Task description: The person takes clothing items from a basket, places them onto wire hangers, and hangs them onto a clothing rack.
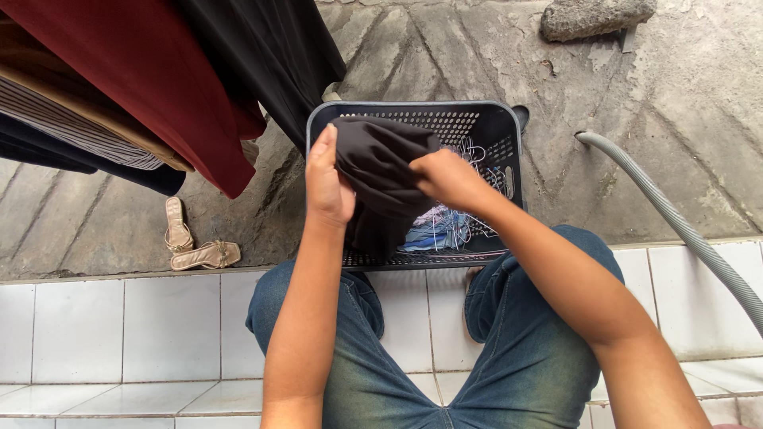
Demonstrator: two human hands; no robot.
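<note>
Hanging on the far left, a red garment (151, 87) and a black one (270, 56) are already up with other clothes. You sit on the white tiled step (119, 326), the dark basket (493, 119) between your knees, still holding wire hangers (469, 214) and some light cloth. The black cloth (381, 183) is held over the basket, not yet on a hanger, so I judge much remains. Your left hand (327, 184) grips its left edge, fingers closed; your right hand (449, 179) pinches its right fold, forearms angled inward.
</note>
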